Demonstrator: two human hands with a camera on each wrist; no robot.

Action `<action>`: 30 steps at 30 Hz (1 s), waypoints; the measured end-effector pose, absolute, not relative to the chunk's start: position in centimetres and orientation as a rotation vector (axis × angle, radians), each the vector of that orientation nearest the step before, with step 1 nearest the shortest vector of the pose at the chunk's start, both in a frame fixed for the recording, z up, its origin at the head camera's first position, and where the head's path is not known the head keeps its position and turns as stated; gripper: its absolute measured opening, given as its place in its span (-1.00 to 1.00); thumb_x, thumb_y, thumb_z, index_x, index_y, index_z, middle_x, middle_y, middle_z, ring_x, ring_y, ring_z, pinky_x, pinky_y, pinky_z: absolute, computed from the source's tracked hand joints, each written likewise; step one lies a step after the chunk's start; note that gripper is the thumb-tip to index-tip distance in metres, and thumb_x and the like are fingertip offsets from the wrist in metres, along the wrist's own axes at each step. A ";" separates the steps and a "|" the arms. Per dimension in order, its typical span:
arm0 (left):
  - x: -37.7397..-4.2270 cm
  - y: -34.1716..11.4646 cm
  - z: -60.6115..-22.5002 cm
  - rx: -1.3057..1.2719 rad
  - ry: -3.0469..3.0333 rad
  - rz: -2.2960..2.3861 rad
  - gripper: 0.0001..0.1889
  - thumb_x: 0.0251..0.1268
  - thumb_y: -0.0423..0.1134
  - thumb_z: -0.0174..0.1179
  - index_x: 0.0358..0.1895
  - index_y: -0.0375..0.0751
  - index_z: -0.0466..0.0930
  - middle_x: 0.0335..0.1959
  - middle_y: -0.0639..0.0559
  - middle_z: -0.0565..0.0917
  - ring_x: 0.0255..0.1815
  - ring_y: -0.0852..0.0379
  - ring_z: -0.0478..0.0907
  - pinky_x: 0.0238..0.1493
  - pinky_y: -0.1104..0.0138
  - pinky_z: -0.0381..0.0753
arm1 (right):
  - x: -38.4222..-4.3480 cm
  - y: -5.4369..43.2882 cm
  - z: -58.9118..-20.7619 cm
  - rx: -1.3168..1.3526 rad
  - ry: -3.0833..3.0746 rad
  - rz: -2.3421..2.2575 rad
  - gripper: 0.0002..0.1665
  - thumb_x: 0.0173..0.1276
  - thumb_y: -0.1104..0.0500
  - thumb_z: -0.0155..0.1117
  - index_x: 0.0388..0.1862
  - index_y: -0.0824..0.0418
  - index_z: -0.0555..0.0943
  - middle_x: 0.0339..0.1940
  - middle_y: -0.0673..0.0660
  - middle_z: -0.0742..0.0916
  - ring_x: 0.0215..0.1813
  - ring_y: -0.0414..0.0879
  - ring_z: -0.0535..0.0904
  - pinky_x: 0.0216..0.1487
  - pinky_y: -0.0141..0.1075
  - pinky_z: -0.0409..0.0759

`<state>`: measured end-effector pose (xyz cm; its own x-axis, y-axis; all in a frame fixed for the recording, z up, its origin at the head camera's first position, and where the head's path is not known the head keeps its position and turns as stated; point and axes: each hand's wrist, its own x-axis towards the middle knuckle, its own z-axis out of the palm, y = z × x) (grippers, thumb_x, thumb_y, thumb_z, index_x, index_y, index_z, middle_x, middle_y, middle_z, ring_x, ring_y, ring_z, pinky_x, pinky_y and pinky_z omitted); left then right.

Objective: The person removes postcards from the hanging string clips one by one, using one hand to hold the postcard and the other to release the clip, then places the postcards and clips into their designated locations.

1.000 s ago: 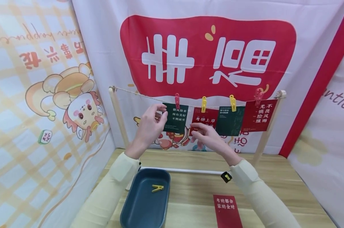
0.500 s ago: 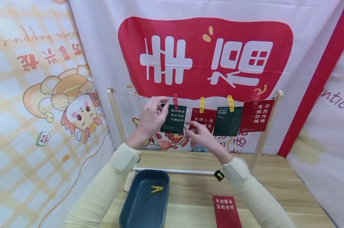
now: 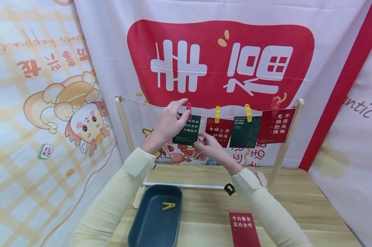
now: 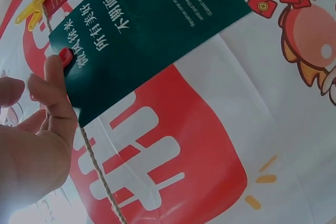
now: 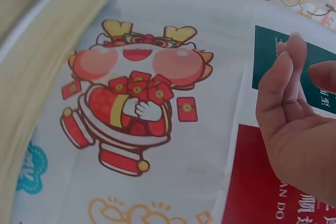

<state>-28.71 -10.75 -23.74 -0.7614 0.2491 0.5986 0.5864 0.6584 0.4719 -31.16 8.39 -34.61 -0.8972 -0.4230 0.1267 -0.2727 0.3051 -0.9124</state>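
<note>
shifts left hand (image 3: 168, 121) with spread fingers (image 4: 62, 108) from corner of green card (image 3: 189, 133), hung on twine (image 4: 100, 169), to its red clip (image 3: 189, 107); brings right hand (image 3: 212, 145) with parted fingers leftward to card's lower right edge.

Pale cream long sleeves (image 3: 111, 202) end in smooth, wide bands (image 3: 139, 162) above bare hands (image 3: 167, 123); a squarish black device (image 3: 229, 189) with a yellow mark sits beneath the right wrist.

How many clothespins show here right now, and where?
5. Along the string: a left red clothespin beside the left hand, left yellow clothespin, right yellow clothespin, and right red clothespin. A loose yellow clothespin lies in the blue bin. Others may be hidden.
</note>
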 end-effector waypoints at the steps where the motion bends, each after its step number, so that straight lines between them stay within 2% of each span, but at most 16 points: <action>1: -28.7 -10.6 -23.7 -0.643 -2.394 -0.920 -0.42 0.37 -0.03 0.17 0.42 -0.02 0.33 0.36 -0.03 0.45 -0.20 0.13 0.65 -0.08 0.27 0.71 | -31.2 8.3 -34.7 -0.655 2.405 -1.662 -0.47 0.49 0.02 0.12 0.38 0.02 0.30 -0.18 0.34 0.75 -0.48 0.06 0.68 -0.39 -0.21 0.69; 6: -28.6 -10.1 -23.1 -0.622 -2.414 -0.934 -0.47 0.39 0.01 0.14 0.37 -0.03 0.39 0.31 0.01 0.50 0.03 0.14 0.58 0.01 0.28 0.68 | -31.3 8.0 -35.0 -0.660 2.305 -1.712 -0.51 0.51 0.02 0.10 0.37 -0.06 0.33 -0.21 0.32 0.75 -0.51 0.00 0.67 -0.34 -0.21 0.71; 11: -28.3 -9.8 -22.5 -0.598 -2.449 -0.932 -0.54 0.39 -0.06 0.15 0.30 -0.02 0.45 0.22 0.03 0.53 0.01 0.16 0.55 0.02 0.28 0.67 | -31.4 7.5 -35.1 -0.673 2.260 -1.739 -0.56 0.52 0.04 0.08 0.34 -0.09 0.37 -0.29 0.21 0.74 -0.52 0.00 0.67 -0.34 -0.20 0.71; 16: -28.2 -9.6 -21.9 -0.610 -2.509 -0.871 -0.55 0.39 -0.11 0.15 0.31 -0.06 0.44 0.20 0.00 0.52 0.10 0.12 0.49 0.07 0.27 0.65 | -31.3 7.4 -35.3 -0.638 2.260 -1.766 -0.58 0.53 0.04 0.07 0.33 -0.08 0.40 -0.23 0.20 0.74 -0.44 0.11 0.70 -0.31 -0.22 0.71; 18: -28.1 -9.5 -21.8 -0.618 -2.526 -0.860 -0.56 0.39 -0.15 0.15 0.30 -0.08 0.44 0.19 -0.02 0.51 0.09 0.11 0.48 0.07 0.26 0.65 | -31.3 7.3 -35.3 -0.622 2.265 -1.770 -0.60 0.53 0.03 0.07 0.30 -0.07 0.42 -0.18 0.19 0.74 -0.36 0.20 0.71 -0.28 -0.21 0.72; 22: -28.1 -9.5 -21.6 -0.627 -2.545 -0.899 -0.57 0.39 -0.18 0.15 0.30 -0.11 0.45 0.14 -0.06 0.50 -0.10 0.15 0.56 0.00 0.29 0.68 | -31.2 7.2 -35.2 -0.609 2.258 -1.781 -0.63 0.54 -0.03 0.03 0.25 -0.02 0.46 -0.10 0.18 0.75 -0.18 0.35 0.69 -0.21 -0.12 0.73; 26: -28.0 -9.6 -21.5 -0.641 -2.536 -0.953 -0.57 0.39 -0.17 0.16 0.28 -0.13 0.47 0.07 -0.06 0.50 -0.25 0.17 0.62 -0.04 0.31 0.68 | -31.3 7.1 -35.2 -0.604 2.238 -1.810 -0.62 0.55 -0.10 -0.02 0.20 0.02 0.49 -0.03 0.27 0.74 -0.17 0.29 0.71 -0.15 -0.03 0.72; 30: -28.1 -9.7 -21.4 -0.654 -2.525 -0.950 -0.59 0.37 -0.11 0.19 0.23 -0.12 0.50 0.06 -0.06 0.51 -0.16 0.18 0.58 0.00 0.29 0.67 | -31.4 7.0 -35.3 -0.608 2.240 -1.816 -0.57 0.56 -0.14 -0.06 0.16 0.06 0.51 0.02 0.33 0.72 -0.26 0.11 0.75 -0.14 -0.02 0.72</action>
